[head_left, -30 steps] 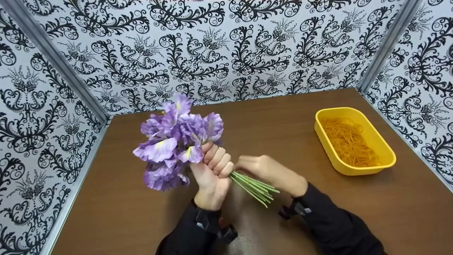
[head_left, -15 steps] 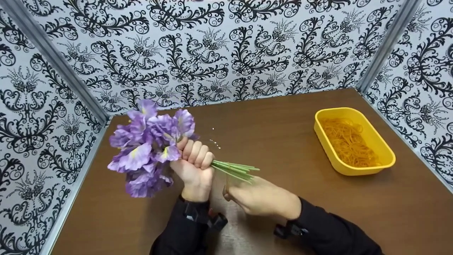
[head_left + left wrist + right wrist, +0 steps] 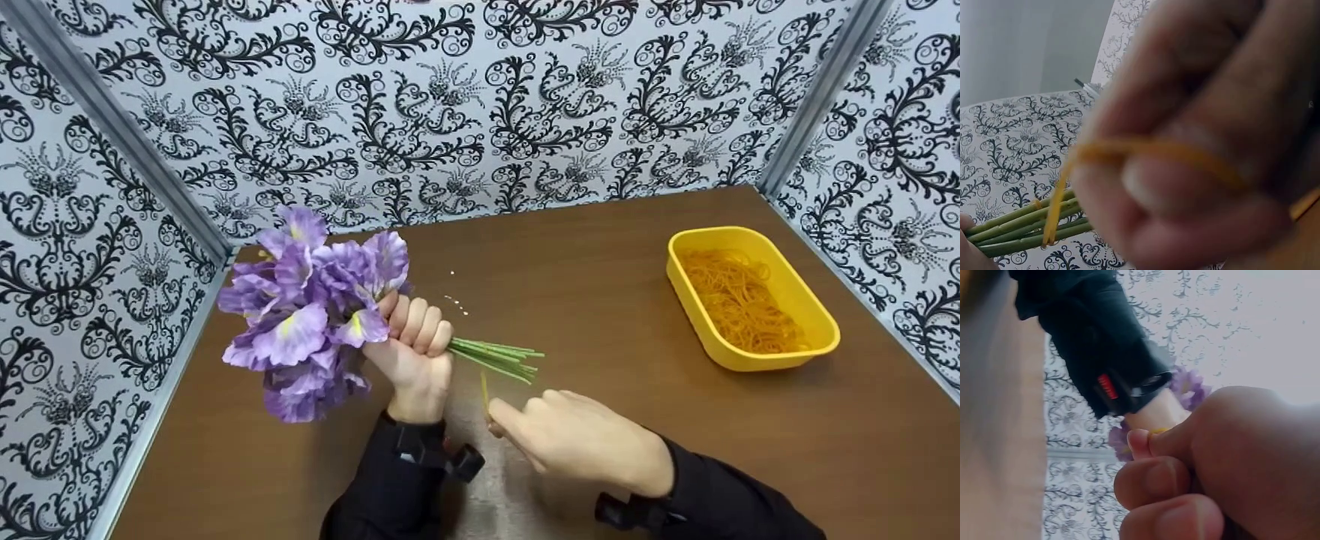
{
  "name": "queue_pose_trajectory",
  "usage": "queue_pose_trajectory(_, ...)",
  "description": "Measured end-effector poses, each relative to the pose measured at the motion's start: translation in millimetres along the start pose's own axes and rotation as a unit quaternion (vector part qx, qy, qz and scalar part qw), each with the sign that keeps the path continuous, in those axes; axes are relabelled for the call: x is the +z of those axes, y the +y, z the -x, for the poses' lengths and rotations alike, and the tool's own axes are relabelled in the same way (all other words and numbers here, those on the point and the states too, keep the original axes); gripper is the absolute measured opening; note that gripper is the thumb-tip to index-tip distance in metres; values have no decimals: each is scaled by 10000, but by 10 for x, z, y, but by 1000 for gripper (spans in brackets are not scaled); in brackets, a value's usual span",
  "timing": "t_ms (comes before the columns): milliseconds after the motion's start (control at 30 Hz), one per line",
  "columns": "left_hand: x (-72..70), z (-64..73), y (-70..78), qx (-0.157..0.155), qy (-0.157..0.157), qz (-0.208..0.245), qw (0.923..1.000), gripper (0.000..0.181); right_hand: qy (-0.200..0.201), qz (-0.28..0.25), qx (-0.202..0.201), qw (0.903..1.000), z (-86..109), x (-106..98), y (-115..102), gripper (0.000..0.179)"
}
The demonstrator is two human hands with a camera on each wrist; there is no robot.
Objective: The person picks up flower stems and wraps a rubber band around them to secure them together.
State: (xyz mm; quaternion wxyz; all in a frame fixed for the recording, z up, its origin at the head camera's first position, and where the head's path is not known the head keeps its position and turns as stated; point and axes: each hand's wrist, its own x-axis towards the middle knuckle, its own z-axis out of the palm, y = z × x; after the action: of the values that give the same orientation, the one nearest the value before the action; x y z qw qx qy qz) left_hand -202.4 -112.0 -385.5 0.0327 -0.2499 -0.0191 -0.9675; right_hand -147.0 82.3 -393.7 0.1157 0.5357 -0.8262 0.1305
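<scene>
My left hand (image 3: pixel 414 360) grips a bunch of purple irises (image 3: pixel 300 330) just below the blooms, tilted with the flowers up to the left. Their green stems (image 3: pixel 499 357) stick out to the right of the fist. Below the stems, my right hand (image 3: pixel 577 435) pinches a yellow rubber band (image 3: pixel 484 390) and stretches it down from them. In the left wrist view the rubber band (image 3: pixel 1059 205) runs taut across the stems (image 3: pixel 1027 225) and over the right hand's fingers (image 3: pixel 1168 185). The right wrist view shows curled fingers (image 3: pixel 1154 484), with purple petals (image 3: pixel 1185 388) behind.
A yellow tub (image 3: pixel 694 300) stands at the right of the brown table (image 3: pixel 570 277), with many rubber bands (image 3: pixel 739 304) inside. White panels with black scrollwork (image 3: pixel 420 112) enclose the table at the back and both sides.
The flowers and left hand have moved left. My right hand has come down from beside the stems to below them, drawing the rubber band out into a stretched loop.
</scene>
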Motion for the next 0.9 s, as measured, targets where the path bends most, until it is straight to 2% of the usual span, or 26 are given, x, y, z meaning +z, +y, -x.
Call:
queue_pose_trajectory(133,-20,9,-29,62,80,-216,9997,48,163,-155,-112,9997,2,-89,30,17)
queue_pose_trajectory(200,-40,15,-47,53,-8,-226,9997,49,308,-184,-175,9992,-2,-130,62,12)
queue_pose_trajectory(267,-54,22,-69,35,-95,-245,9996,49,520,-235,-240,9981,-3,-169,104,9)
queue_pose_trajectory(367,-67,35,-101,32,-166,-426,9989,50,919,-218,-282,9951,3,-229,177,13)
queue_pose_trajectory(500,-52,53,-140,-74,-95,-672,9977,50,1303,-276,-156,9910,26,-308,311,7)
queue_pose_trajectory(533,-42,62,-151,-129,-59,-744,9971,49,1352,-346,-86,9902,36,-327,354,4)
queue_pose_trajectory(633,1,101,-194,-377,8,-934,9949,49,1426,-602,177,9878,75,-389,504,14)
queue_pose_trajectory(733,55,144,-241,-671,-74,-1017,9925,48,1517,-741,489,9844,122,-440,673,18)
queue_pose_trajectory(900,108,200,-286,-1250,-299,-450,9907,44,1756,-618,786,9794,162,-435,918,15)
